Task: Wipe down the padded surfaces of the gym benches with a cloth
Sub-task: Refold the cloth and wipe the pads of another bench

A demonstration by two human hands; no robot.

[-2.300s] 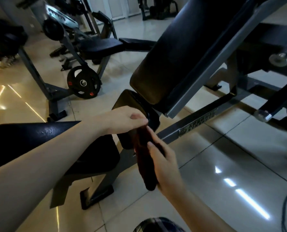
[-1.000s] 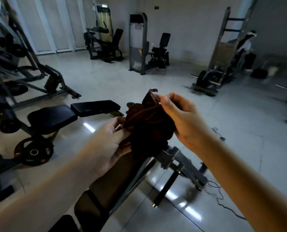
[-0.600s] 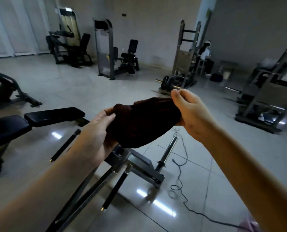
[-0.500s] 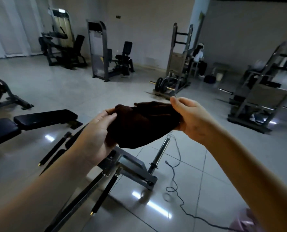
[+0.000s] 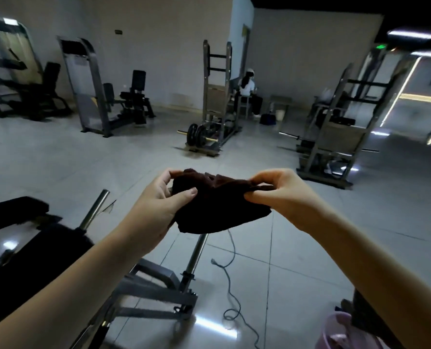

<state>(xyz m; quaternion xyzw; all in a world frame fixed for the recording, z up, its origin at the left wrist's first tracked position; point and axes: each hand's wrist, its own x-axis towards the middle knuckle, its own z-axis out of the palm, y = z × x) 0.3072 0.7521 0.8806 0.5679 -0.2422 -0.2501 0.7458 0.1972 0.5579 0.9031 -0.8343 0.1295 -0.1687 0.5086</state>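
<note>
A dark brown cloth [image 5: 217,207] hangs bunched in mid-air in front of me, stretched between both hands. My left hand [image 5: 159,205] grips its left end, thumb on top of the fabric. My right hand [image 5: 282,195] pinches its right edge between thumb and fingers. Below and to the left, a black padded bench [image 5: 33,258] shows blurred, with its grey steel frame [image 5: 156,293] and a chrome bar [image 5: 194,258] under the cloth. Neither hand touches the bench.
A thin cable [image 5: 228,280] snakes over the glossy tiled floor [image 5: 310,260]. A pink bucket [image 5: 340,333] stands at the lower right. Weight machines [image 5: 103,96], a plate-loaded rack [image 5: 214,114] and another rack [image 5: 340,127] stand farther off. A person [image 5: 248,94] sits at the back.
The view swung up and right, away from the benches toward the room. Both hands pulled farther apart, spreading the cloth wider between them.
</note>
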